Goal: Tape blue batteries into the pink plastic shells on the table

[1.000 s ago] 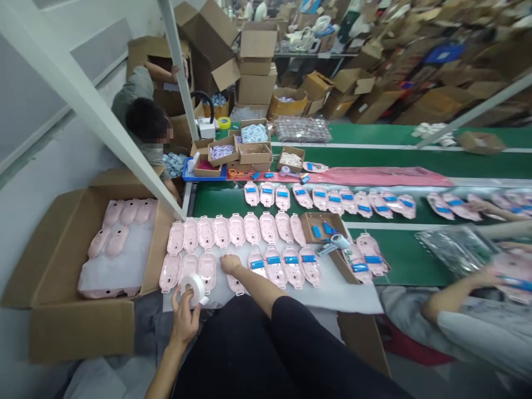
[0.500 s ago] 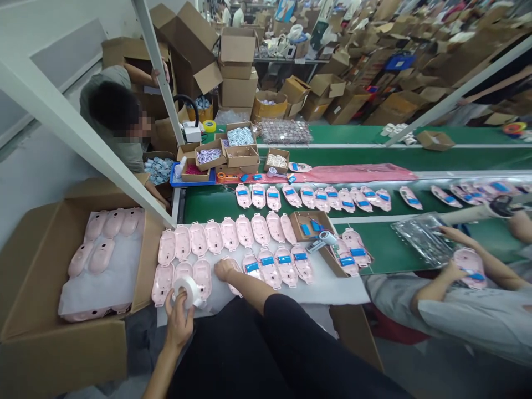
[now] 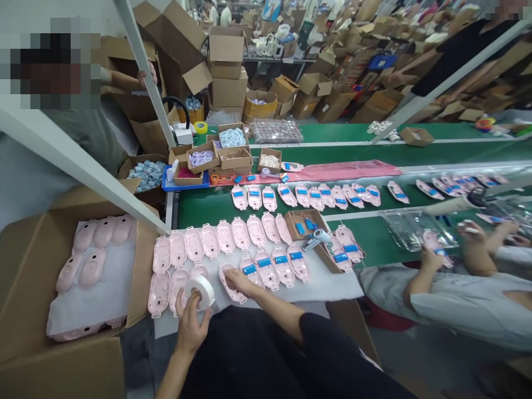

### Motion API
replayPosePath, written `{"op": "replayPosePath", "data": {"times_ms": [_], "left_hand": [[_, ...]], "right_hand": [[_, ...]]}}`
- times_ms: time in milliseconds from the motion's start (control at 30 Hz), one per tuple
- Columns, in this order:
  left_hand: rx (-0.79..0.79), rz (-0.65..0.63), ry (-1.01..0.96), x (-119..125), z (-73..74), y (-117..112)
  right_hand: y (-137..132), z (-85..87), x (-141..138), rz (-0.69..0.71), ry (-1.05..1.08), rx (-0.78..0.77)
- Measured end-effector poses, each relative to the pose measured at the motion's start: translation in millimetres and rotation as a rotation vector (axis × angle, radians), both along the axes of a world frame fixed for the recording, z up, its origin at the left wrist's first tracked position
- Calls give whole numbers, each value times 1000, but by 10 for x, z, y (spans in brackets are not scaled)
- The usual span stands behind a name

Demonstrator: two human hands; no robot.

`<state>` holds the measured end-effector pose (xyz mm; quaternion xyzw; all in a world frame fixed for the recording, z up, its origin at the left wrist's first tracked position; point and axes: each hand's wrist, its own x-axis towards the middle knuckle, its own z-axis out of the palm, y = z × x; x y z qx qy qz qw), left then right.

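Note:
My left hand (image 3: 192,324) grips a roll of white tape (image 3: 206,289) above the front row of pink plastic shells (image 3: 158,293). To its right, my right hand (image 3: 240,281) reaches into a single pink shell (image 3: 235,296), its fingers pinched together over the hollow. Whatever they hold is too small or hidden to name. Just right of that shell, several pink shells with blue battery packs (image 3: 265,261) lie open side up. Behind both hands runs a row of pink shells (image 3: 210,241) without blue packs. The roll covers part of a shell below it.
A large carton (image 3: 143,271) with pink shells on white foam stands at the left. A small box (image 3: 291,220) of blue packs and a tape-like roll sits beyond the right hand. Behind runs a green conveyor (image 3: 199,208) with shells. Co-workers are at left and right; white posts (image 3: 145,72) slant across.
My right hand has moved right, from the white sheet onto the single shell. My left hand has shifted right with the tape roll. The view has turned slightly.

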<state>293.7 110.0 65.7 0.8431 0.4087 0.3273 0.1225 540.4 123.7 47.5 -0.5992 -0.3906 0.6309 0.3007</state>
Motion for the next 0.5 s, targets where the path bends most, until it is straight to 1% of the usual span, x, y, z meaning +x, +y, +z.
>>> {"op": "replayPosePath", "data": {"times_ms": [67,133,167,233,267,300,333,400,467,500], "left_hand": [[27,-109,-2,259,183,63],[56,-267,16,546,359,150],[68,-358,34,693,436,202],[95,-520,67,988,550,327],[112,-569,77,1134,584,400],[128,-589,76,1279,599,476],[140,-576,60,1422,598,548],[135,-479,-6,1689,557,652],[98,-343,-76,1915,494,652],[71,-273,-100,2010,467,602]], "right_hand": [[-411,165,125,-119,110,59],[-776,377,258,-197,207,145],[-918,489,317,-207,259,171],[-1121,685,416,-167,323,171],[-1190,756,459,-153,328,159],[-1249,802,505,-146,313,147],[-1303,823,561,-140,281,136],[-1403,798,737,-66,184,124],[-1456,715,1067,80,47,167],[-1439,665,1311,124,-38,195]]}}
